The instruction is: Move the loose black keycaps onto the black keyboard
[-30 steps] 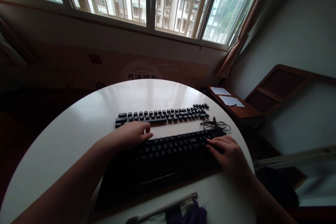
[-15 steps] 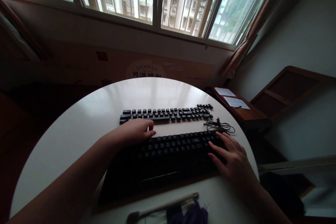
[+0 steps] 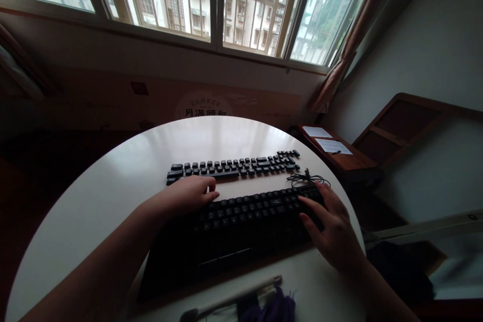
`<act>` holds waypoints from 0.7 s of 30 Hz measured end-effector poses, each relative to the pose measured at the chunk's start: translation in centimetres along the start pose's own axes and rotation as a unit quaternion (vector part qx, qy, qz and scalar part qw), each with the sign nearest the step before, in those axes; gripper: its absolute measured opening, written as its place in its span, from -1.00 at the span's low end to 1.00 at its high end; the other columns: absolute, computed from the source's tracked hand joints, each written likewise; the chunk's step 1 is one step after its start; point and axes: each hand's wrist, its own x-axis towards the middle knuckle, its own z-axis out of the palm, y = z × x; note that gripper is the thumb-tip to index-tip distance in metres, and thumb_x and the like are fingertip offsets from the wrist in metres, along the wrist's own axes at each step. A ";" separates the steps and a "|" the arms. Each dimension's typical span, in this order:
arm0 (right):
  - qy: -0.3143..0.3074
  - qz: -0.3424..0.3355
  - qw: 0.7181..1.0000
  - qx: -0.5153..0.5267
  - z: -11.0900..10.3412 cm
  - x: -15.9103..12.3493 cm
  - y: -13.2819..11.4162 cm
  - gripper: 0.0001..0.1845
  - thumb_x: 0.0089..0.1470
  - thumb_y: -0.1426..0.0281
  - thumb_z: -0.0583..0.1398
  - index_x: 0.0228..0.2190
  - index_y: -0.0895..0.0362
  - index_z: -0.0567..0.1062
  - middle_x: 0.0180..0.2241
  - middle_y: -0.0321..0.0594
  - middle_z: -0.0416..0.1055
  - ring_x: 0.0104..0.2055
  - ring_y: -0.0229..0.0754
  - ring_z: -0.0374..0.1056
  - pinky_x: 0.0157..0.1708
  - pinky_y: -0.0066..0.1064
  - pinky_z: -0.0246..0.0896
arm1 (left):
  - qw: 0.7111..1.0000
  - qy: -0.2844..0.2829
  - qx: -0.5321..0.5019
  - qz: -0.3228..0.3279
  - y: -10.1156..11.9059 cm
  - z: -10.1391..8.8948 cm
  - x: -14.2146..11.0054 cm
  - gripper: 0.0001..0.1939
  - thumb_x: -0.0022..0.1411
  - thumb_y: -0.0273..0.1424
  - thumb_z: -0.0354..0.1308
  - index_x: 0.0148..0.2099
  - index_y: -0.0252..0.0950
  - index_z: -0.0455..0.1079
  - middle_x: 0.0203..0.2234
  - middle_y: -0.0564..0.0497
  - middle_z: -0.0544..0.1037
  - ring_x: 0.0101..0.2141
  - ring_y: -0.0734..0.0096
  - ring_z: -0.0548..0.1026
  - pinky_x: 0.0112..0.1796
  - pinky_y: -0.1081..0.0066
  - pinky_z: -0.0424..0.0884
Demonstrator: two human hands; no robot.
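A black keyboard (image 3: 241,234) lies on the white round table, with keycaps on its upper rows; its lower rows are too dark to make out. My left hand (image 3: 190,193) is at its back left edge, fingers curled and their tips partly hidden. Whatever they hold, if anything, does not show. Over the keyboard's right end my right hand (image 3: 332,224) is spread, thumb and fingers apart. Behind the keyboard lie rows of loose black keycaps (image 3: 260,163), including a long space bar (image 3: 226,175). A coiled black cable (image 3: 307,178) rests near my right fingertips.
At the table's (image 3: 94,196) near edge lie a long-handled brush (image 3: 237,296) and a purple cloth (image 3: 269,306). To the right, a wooden side table (image 3: 341,162) bears papers (image 3: 334,146) and a pen. A barred window (image 3: 249,5) stands beyond.
The whole view has shifted slightly to the left. My right fingers have drawn a little closer together and bent more; my left hand keeps its place at the keyboard.
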 end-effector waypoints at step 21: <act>-0.065 -0.024 0.997 0.024 1.1 13.7 5.0 -0.75 0.22 0.27 0.17 -0.30 0.08 0.63 -0.05 -0.12 0.55 0.08 0.00 0.40 0.15 -0.12 0.23 | 1.000 0.015 -0.009 0.019 -0.7 0.6 0.0 -0.66 0.28 -0.08 0.01 -0.19 -0.20 0.44 -0.23 -0.11 0.59 -0.19 0.09 0.53 -0.29 0.29 0.34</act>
